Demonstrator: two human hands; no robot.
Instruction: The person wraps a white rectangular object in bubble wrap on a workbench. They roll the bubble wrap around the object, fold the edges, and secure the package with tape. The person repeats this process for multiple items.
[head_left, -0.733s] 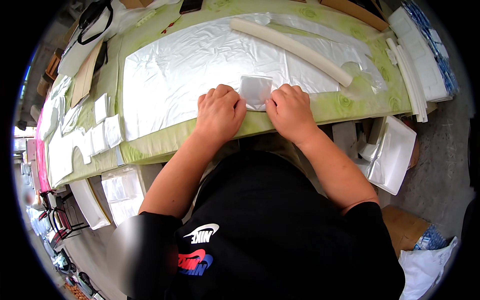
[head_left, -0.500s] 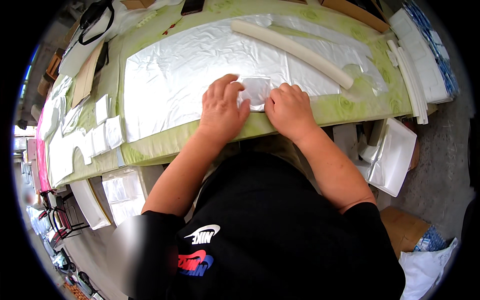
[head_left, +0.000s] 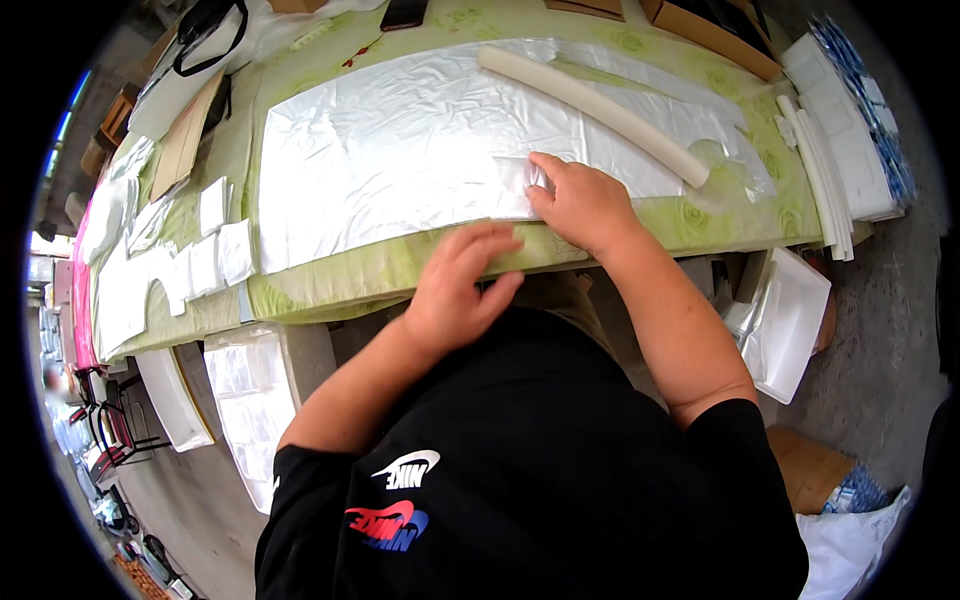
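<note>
A small folded square of clear plastic film (head_left: pixel 512 184) lies near the table's front edge, on a large silvery-white plastic sheet (head_left: pixel 370 150). The thumb and forefinger of my right hand (head_left: pixel 587 208) are closed on its right side. My left hand (head_left: pixel 462 288) hovers just in front of the table edge, empty, with thumb and fingers apart. Behind my right hand, a long cream-coloured tube (head_left: pixel 600 112) rests slantwise across the sheet.
Small white folded packets (head_left: pixel 215 255) lie at the table's left. A flat cardboard piece (head_left: pixel 188 135) is behind them. White rods (head_left: pixel 815 180) and stacked white foam boxes (head_left: pixel 850 140) stand at the right. Below the edge sit white bins (head_left: pixel 795 320). A dark phone (head_left: pixel 405 13) lies at the back.
My left hand has left the folded film and drawn back toward me, off the table edge. My right hand stays at the film, its fingers reaching a little further over it.
</note>
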